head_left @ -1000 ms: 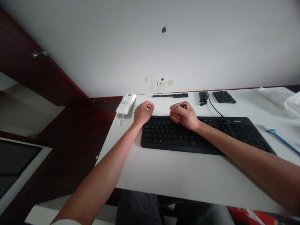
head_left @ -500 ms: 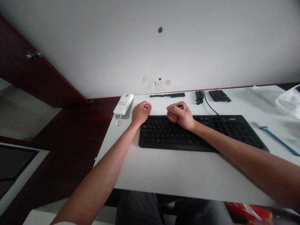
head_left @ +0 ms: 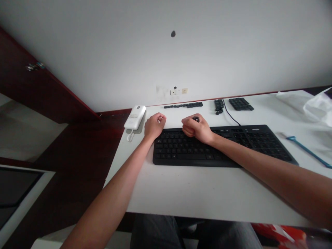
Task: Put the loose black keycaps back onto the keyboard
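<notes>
A black keyboard (head_left: 192, 156) lies on the white table (head_left: 186, 186). My right hand (head_left: 196, 128) is closed in a fist over the upper middle of the keyboard, wrapped round small black pieces that look like keycaps. Curled fingers show on my left hand (head_left: 155, 125), which rests at the keyboard's upper left corner; whether it holds anything is too small to tell. Behind the hands, loose black keycaps lie in a row (head_left: 183, 105), in a narrow group (head_left: 219, 105) and in a wider block (head_left: 240, 104).
A white power bank (head_left: 135, 117) with a short cable is at the table's left edge. On the right lie a blue tool (head_left: 310, 152) and a white plastic bag (head_left: 316, 107). The keyboard's cable (head_left: 230, 114) runs toward the wall. A red door (head_left: 44, 83) stands at the left.
The camera view has shifted slightly. Both hands keep nearly the same pose and place over the keyboard.
</notes>
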Tool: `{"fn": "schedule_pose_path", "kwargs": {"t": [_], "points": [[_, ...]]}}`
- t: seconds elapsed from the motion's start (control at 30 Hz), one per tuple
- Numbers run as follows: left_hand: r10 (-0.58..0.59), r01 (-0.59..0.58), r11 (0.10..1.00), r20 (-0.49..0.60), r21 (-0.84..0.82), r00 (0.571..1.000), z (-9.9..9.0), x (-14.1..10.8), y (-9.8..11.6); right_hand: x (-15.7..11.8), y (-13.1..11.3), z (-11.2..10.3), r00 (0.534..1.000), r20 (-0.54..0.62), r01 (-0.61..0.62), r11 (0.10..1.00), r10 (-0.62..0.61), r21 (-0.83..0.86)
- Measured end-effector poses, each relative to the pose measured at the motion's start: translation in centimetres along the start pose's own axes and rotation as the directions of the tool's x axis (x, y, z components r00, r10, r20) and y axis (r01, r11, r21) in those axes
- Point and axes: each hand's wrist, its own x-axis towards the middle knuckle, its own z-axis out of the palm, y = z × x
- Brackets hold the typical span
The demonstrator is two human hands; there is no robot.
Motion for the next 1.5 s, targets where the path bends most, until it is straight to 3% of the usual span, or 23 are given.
{"fn": "schedule_pose_path", "kwargs": {"t": [0.6, 1.07, 1.5], "points": [[0.015, -0.015, 1.0, -0.013, 0.018, 1.0, 0.1, 0.0, -0.1, 0.5, -1.9, -0.8, 0.998, -0.055, 0.015, 1.0, -0.014, 0.027], [0.034, -0.034, 0.999, -0.008, -0.007, 0.999, 0.1, 0.1, -0.3, 0.2, -0.5, -0.5, 1.0, 0.01, 0.013, 0.999, -0.013, -0.032], [0.006, -0.006, 1.0, 0.0, 0.002, 1.0, 0.1, 0.1, -0.1, 0.1, -0.7, -0.4, 0.999, 0.026, 0.026, 0.994, -0.023, -0.104]]}}
